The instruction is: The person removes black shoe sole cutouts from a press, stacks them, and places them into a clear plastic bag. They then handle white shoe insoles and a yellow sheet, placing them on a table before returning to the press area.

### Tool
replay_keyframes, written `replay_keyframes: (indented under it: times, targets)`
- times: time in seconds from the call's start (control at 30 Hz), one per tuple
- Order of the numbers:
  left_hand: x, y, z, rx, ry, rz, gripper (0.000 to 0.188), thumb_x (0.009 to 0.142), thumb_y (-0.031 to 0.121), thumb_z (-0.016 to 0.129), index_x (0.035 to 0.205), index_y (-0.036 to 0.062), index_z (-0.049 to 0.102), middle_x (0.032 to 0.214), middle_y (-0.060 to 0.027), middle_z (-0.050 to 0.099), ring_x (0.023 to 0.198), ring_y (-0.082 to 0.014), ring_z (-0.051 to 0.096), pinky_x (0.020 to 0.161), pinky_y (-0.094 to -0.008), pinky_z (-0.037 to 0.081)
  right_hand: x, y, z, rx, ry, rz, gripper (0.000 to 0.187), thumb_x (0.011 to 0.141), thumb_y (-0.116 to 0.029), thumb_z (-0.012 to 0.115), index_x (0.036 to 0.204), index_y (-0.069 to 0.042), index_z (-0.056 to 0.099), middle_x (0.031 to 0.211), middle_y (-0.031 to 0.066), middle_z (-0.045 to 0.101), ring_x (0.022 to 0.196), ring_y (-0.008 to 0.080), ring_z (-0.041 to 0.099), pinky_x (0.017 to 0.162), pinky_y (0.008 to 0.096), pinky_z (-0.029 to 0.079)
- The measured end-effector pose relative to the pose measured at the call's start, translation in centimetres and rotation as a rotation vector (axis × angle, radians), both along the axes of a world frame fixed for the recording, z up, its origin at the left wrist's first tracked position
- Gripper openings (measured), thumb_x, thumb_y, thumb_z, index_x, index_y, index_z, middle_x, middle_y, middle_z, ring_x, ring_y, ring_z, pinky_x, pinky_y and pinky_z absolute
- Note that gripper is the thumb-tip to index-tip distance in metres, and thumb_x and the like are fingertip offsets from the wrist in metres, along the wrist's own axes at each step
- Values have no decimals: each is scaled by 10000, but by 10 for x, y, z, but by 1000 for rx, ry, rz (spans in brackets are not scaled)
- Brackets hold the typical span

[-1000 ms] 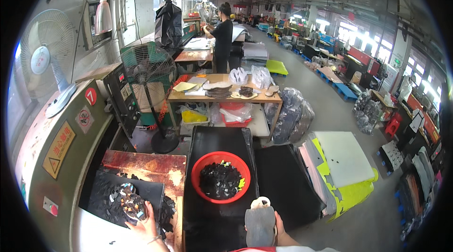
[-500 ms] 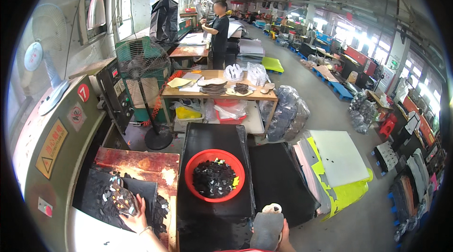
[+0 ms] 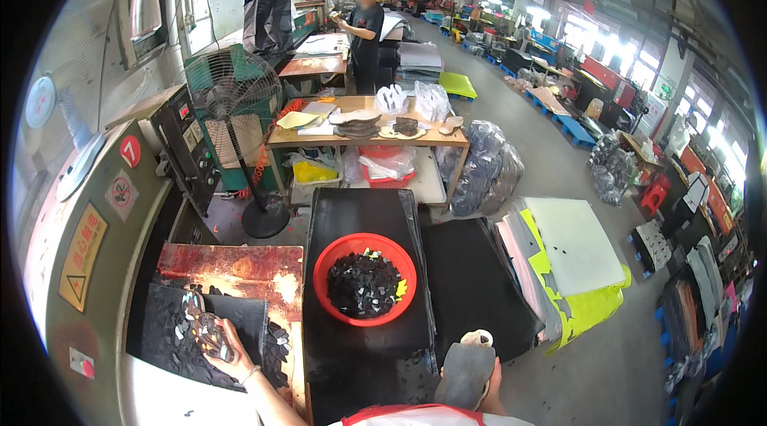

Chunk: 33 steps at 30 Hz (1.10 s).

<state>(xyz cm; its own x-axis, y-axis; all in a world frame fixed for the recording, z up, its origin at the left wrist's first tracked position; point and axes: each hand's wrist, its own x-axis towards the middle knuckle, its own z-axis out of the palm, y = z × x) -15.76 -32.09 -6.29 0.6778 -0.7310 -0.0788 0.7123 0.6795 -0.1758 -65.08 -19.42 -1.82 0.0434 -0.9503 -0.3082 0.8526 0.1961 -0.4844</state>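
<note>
At the lower left, my left hand (image 3: 232, 356) curls round the right edge of a dark brown, sole-shaped cutting die (image 3: 209, 335). The die rests on a black sheet (image 3: 164, 322) strewn with small black scraps. In my right hand (image 3: 493, 386), at the lower middle right, is a stack of grey sole-shaped insoles (image 3: 466, 374), its broad face toward me. A pale rounded end sticks out at the stack's far end. My right fingers lie mostly hidden behind it. Between my hands stands a red basin (image 3: 322, 298) with black and some yellow-green scraps inside.
A green press machine (image 3: 104, 266) flanks the worn cutting board (image 3: 232, 262) at left. Black sheets (image 3: 471, 282) and a stack of coloured sheets (image 3: 571, 246) lie right. Beyond are a standing fan (image 3: 232, 99), a wooden table (image 3: 319, 134) and a person (image 3: 366, 35).
The insoles in my right hand have shifted slightly right and upward in the picture. My left hand stays on the cutting die. The far person's arms have risen a little.
</note>
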Motion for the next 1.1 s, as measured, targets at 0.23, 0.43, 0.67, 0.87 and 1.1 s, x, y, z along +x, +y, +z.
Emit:
replay_keyframes:
  times: [0.23, 0.43, 0.67, 0.87, 1.1]
  targets:
    - [4, 7, 31, 348, -220, -362, 525, 795, 442, 686, 1198, 116, 601, 1150, -144, 615, 989, -366, 593, 836, -455, 513, -9, -2, -1, -40, -75, 27, 865, 846, -743, 285, 1383, -74, 394, 1204, 169, 563, 1050, 342, 576, 876, 470, 484]
    - [-34, 53, 62, 585, -665, -469, 555, 812, 543, 625, 1212, 168, 536, 1011, -108, 645, 826, -309, 660, 724, -451, 578, -30, 12, 3, -82, -31, -30, 865, 852, -738, 283, 1392, -68, 382, 1206, 184, 559, 1048, 347, 577, 895, 476, 475]
    - [-191, 99, 100, 586, -982, -1009, 590, 818, 375, 674, 1225, -14, 498, 989, -198, 623, 840, -318, 638, 860, -484, 540, -78, 36, -25, -163, -202, -100, 918, 831, -782, 284, 1401, -67, 373, 1232, 243, 538, 1038, 368, 585, 884, 490, 481]
    - [-315, 92, 60, 472, -1484, -1321, 505, 879, 260, 690, 1317, 56, 542, 909, -14, 624, 767, -95, 579, 688, -242, 488, -130, 96, -6, -51, -120, -348, 848, 841, -748, 354, 1328, -58, 438, 1143, 239, 597, 955, 326, 627, 810, 453, 519]
    - [-396, 137, -12, 697, -1422, -1940, 504, 906, 361, 631, 1278, 27, 567, 991, -49, 649, 844, -129, 621, 770, -296, 521, -214, 155, 16, 239, 205, -694, 796, 862, -699, 375, 1318, -50, 440, 1136, 222, 597, 918, 329, 636, 769, 463, 531]
